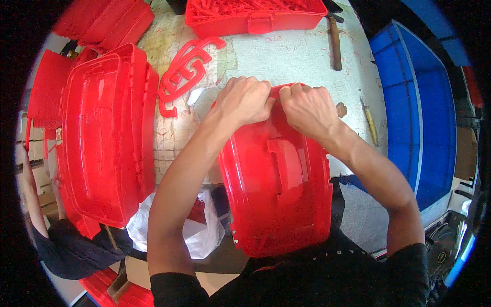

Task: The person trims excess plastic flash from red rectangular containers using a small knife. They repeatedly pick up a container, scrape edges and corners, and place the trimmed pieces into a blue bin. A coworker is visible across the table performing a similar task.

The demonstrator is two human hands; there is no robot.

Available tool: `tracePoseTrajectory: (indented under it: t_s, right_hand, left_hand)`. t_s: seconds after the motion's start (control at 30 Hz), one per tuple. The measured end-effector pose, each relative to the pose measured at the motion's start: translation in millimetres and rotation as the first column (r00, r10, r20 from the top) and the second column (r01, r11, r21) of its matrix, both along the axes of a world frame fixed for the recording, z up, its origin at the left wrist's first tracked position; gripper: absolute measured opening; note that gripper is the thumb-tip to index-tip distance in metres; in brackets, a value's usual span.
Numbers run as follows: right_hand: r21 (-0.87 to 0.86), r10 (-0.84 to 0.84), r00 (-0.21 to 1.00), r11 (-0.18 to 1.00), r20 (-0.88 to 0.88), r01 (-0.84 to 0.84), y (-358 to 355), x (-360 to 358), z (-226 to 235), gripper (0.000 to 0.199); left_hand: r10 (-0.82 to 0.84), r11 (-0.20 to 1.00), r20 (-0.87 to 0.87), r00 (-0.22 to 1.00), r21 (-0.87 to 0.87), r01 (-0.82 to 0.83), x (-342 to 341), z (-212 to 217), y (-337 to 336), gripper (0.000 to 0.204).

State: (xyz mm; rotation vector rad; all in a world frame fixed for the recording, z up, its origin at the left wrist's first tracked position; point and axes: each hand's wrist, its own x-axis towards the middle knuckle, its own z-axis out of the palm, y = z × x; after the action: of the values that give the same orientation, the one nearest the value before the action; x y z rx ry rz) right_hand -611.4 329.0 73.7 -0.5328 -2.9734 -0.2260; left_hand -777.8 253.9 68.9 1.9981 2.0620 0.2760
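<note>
A large curved red plastic box shell (302, 204) stands upright, tilted, between my forearms, its near end against my dark shirt. My left hand (244, 100) is closed at its far end, with the fingers curled in. Beside it, my right hand (311, 107) is closed on the same end, thumb toward the left hand. Both fists hide the part of the edge they grip. Just beyond and left of my left hand lie several loose red plastic handles (192, 69) on the worktable (286, 56).
Stacked red box shells (97, 138) stand at the left, near another person's arm (33, 189). A red box (255, 21) of small red parts sits at the back. Right are a wooden-handled hammer (335, 46), a yellow-handled blade (370, 123) and a blue crate (409, 107). A white bag (204, 235) hangs below.
</note>
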Motion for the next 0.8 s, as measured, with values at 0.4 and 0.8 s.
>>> tracePoseTrajectory:
  t_s: [0.4,0.8]
  right_hand:
    - [0.079,0.165,0.963,0.979,0.214,-0.186,19,-18,15,0.012]
    - [0.139,0.060,0.991,0.987,0.121,-0.077,2,-18,5,0.012]
  left_hand:
    - [0.079,0.996,-0.003,0.997,0.027,-0.079,1,-8,2,0.021]
    - [0.082,0.996,-0.019,0.996,0.035,-0.082,2,0,6,0.018]
